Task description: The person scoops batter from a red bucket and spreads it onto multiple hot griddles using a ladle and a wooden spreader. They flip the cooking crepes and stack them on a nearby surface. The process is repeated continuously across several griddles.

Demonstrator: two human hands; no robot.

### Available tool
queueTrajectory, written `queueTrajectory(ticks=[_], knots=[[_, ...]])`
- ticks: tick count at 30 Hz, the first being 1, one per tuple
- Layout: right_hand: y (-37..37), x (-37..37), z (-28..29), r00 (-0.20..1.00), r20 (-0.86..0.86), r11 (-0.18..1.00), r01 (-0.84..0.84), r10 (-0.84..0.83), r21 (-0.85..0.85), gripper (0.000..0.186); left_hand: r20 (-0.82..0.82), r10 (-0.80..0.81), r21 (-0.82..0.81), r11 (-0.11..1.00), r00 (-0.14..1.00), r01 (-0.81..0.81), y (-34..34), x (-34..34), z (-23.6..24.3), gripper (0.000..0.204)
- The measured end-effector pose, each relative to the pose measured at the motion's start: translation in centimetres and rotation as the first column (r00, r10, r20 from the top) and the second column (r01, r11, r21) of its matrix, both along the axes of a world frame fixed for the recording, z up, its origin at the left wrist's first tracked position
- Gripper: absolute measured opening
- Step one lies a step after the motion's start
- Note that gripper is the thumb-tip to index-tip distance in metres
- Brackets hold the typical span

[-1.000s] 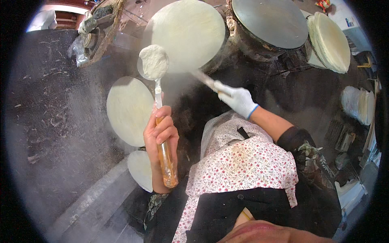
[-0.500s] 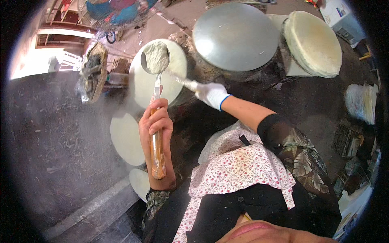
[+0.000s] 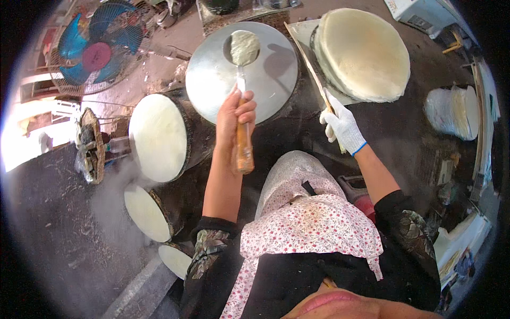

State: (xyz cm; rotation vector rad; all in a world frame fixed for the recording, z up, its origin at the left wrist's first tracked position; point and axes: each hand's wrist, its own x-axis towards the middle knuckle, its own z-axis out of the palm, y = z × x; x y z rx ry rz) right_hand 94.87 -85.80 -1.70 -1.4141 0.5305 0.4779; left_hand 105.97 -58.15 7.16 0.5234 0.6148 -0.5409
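My bare left hand (image 3: 234, 114) is wrapped round the wooden handle of a metal ladle (image 3: 241, 78). White batter (image 3: 245, 48) lies in the ladle's bowl, above a round metal lid (image 3: 212, 74). In its white knit glove with a blue cuff, my right hand (image 3: 341, 125) grips a long thin wooden stick (image 3: 308, 61). The stick points up and away, between the lid and a stack of pale round sheets (image 3: 366, 56). To the left of the lid stands a drum-like steamer with a white round top (image 3: 158, 138).
Two smaller white round tops (image 3: 147, 212) (image 3: 175, 259) stand nearer on the left, with steam beside them. A fan with blue blades (image 3: 95, 53) is at the far left. Wrapped round sheets (image 3: 451, 112) lie at the right. A white box (image 3: 422, 17) stands at the far right.
The view has shifted. My left hand has carried the ladle from over the white steamer top to over the metal lid. My right hand has moved right, its stick now pointing away.
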Motion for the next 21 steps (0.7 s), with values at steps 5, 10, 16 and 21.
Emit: queueTrajectory(ticks=[5,10,16,21], knots=[[1.1,-2.5,0.2,0.978,-0.149,0.986,0.156,-0.145,0.064,0.066,0.092,-0.201,0.541,0.832,0.975,0.121,-4.7,-0.6,-5.0,0.042],[3.7,-3.8,-2.5,0.984,-0.068,0.979,0.152,-0.162,-0.137,0.057,0.188,-0.593,0.98,0.163,0.783,-0.112,-5.6,-0.7,-9.8,0.042],[8.5,-7.4,-4.5,0.972,0.205,0.897,0.189,-0.114,-0.4,0.059,-0.014,-0.822,0.833,-0.325,0.57,-0.448,-1.5,3.2,-13.2,0.051],[14.9,-0.6,-2.5,0.976,0.202,0.827,0.175,-0.077,-0.534,0.054,-0.035,-0.756,0.852,-0.364,0.654,-0.375,2.7,8.6,-13.2,0.045]])
